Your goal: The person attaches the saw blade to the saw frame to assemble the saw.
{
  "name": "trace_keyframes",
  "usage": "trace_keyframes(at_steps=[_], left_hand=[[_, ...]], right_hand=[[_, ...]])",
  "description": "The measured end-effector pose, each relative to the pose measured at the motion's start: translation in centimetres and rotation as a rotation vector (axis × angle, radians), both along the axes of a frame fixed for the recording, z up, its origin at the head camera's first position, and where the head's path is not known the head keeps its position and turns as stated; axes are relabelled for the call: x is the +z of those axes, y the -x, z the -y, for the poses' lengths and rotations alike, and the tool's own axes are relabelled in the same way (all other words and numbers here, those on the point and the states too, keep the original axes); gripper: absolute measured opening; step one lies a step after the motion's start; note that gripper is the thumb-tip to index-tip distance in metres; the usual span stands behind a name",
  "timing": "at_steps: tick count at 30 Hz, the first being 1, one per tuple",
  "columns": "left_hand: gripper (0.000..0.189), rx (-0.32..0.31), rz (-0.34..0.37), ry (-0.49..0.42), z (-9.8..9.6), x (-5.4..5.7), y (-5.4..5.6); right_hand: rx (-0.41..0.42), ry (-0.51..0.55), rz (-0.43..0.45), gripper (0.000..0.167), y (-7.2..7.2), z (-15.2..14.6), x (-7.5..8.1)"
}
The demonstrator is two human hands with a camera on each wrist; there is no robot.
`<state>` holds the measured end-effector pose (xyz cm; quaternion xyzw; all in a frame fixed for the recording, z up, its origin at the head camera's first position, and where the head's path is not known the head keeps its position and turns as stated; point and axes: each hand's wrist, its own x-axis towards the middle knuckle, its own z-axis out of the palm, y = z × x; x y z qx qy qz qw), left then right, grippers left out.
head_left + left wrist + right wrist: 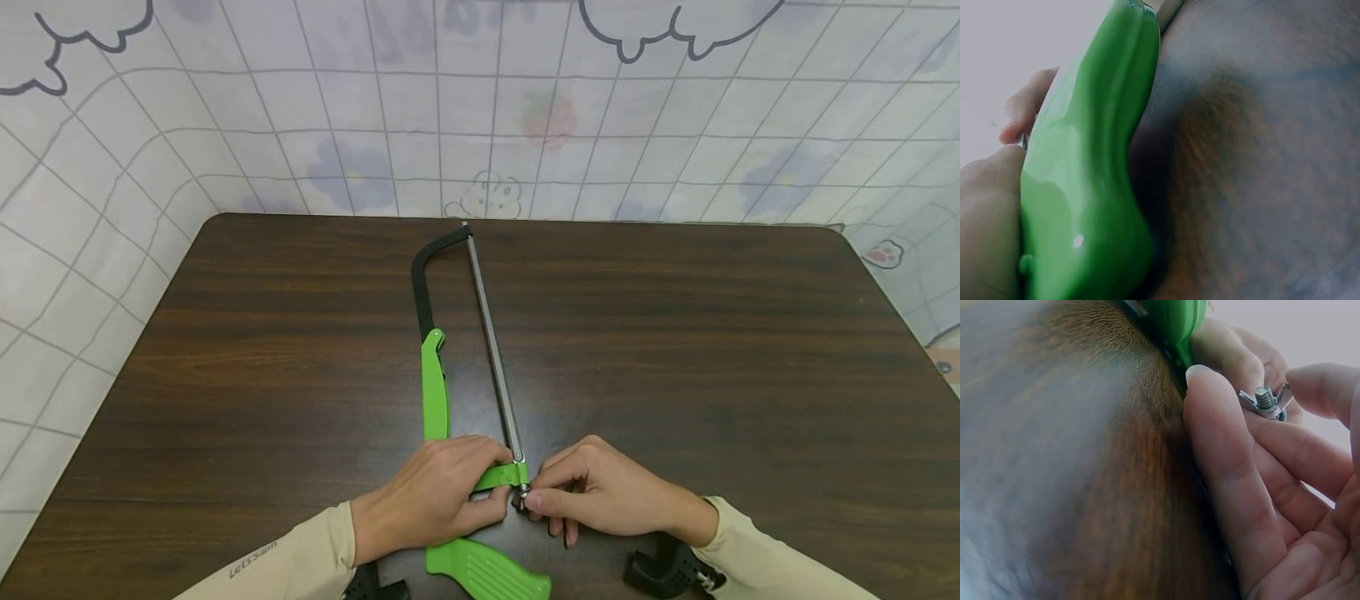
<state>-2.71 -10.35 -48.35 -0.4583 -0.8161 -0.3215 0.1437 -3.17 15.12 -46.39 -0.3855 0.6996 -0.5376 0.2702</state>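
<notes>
A hacksaw (pixel 435 392) lies on the table, its black front bow pointing away and its green handle (pixel 487 571) nearest me. The grey blade (pixel 491 350) runs along its right side. My left hand (pixel 438 496) holds the green frame, thumb and fingers either side of the short arm at the blade's near end. With thumb and fingertips, my right hand (pixel 600 487) pinches a metal wing nut (pixel 1268 412) just below that arm. The end of a threaded bolt (pixel 1264 397) pokes out between its wings. In the left wrist view the green handle (pixel 1085 169) hides most of the left hand.
The dark brown wooden table (pixel 712 358) stretches out on both sides of the saw. Behind it and at its sides hangs a pale cloth (pixel 465 108) with a grid and cartoon prints. A black wrist device (pixel 660 571) sits under the right forearm.
</notes>
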Motion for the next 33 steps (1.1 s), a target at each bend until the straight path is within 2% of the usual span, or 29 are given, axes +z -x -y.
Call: trace_keyframes(at_steps=[17, 33], left_hand=[[0.02, 0.002, 0.021, 0.008, 0.0, 0.5, 0.1], [0.023, 0.028, 0.099, 0.035, 0.0, 1.1, -0.2]], right_hand=[[0.01, 0.001, 0.029, 0.023, 0.2, 0.0, 0.7], [0.008, -0.013, 0.044, 0.021, 0.3, 0.0, 1.1]])
